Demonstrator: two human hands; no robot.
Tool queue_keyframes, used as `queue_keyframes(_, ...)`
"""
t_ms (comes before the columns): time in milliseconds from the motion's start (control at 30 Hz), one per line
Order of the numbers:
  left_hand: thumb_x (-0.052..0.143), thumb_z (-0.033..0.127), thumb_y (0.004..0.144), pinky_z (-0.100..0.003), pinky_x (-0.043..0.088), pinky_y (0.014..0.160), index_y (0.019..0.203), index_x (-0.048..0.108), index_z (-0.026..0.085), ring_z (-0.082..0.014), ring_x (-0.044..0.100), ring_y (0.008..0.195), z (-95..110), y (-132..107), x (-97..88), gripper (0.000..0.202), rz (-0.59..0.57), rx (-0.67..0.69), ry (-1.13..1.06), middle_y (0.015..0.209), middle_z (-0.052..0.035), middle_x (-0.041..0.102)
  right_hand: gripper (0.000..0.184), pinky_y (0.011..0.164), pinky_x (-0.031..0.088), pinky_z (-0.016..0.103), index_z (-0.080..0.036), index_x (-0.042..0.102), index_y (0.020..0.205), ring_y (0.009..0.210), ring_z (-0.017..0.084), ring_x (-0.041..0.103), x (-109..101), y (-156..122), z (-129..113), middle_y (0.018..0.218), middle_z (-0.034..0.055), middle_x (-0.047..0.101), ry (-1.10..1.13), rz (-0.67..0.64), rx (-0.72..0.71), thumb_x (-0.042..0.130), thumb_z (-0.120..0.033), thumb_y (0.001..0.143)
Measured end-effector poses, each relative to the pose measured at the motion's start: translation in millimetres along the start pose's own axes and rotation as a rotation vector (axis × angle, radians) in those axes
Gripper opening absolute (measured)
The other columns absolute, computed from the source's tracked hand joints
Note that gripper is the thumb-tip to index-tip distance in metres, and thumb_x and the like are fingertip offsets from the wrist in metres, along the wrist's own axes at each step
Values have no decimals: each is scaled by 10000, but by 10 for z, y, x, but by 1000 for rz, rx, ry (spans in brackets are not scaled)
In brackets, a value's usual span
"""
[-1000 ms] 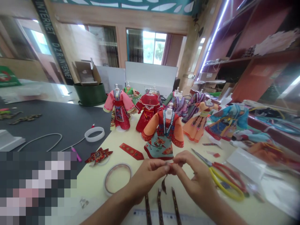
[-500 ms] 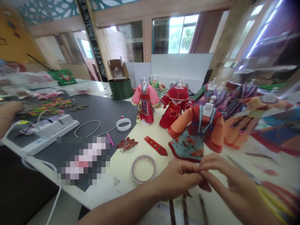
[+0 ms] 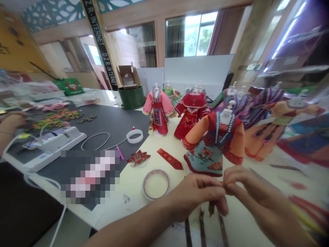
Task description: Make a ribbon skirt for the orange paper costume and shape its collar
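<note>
Left hand (image 3: pixel 199 195) and right hand (image 3: pixel 243 183) pinch closed on a thin dark patterned strip (image 3: pixel 211 208). Fingertips hide its top.

— What stands beyond the fingers (image 3: pixel 231 178)?
— A doll in an orange-sleeved dress (image 3: pixel 214 144), upright and just beyond them. More dressed dolls (image 3: pixel 191 116) crowd behind it and to its right, so there is no way through there.
— And left of the fingers?
— A tape ring (image 3: pixel 156 184) and a red strip (image 3: pixel 170 159), both flat on the bench (image 3: pixel 133 178), with bare bench between and around them.
— Below?
— A small strip (image 3: pixel 211 207) dangles from the fingers toward three dark strips (image 3: pixel 202 226) lying on the bench. Right of the fingers the bench is blurred, so I can't tell.
</note>
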State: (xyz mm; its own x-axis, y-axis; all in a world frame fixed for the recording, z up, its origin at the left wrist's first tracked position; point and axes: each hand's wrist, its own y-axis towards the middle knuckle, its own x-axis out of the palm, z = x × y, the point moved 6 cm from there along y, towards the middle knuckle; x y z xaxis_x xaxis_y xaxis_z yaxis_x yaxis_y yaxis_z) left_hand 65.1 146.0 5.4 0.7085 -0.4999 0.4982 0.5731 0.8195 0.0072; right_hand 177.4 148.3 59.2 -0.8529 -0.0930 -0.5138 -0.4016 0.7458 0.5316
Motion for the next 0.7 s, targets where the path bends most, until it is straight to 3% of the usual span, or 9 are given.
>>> queue_keyframes(367, 498, 297, 874, -217, 436, 591, 796, 642, 79, -106, 564, 530, -20, 27, 22, 273, 10, -54, -99, 572, -49, 616, 77, 767, 418, 257, -219, 571, 811, 824, 133, 536, -4, -22, 157, 846, 3, 545, 313, 36, 133, 534, -211, 878)
queue_keyframes(567, 607, 260, 809, -200, 434, 569, 726, 624, 91, -96, 567, 509, -55, 19, 10, 189, 7, -50, -84, 550, -34, 618, 94, 785, 421, 279, -217, 595, 802, 841, 145, 541, 42, -25, 133, 851, 13, 548, 355, -14, 121, 540, -230, 877)
queue_keyframes(700, 643, 236, 784, -193, 424, 577, 718, 617, 105, -84, 555, 509, -11, 5, -18, 150, 82, 4, -9, 548, -20, 630, 71, 775, 434, 276, -219, 601, 860, 862, 156, 549, 34, -41, 184, 893, 24, 564, 337, 38, 159, 545, -260, 873)
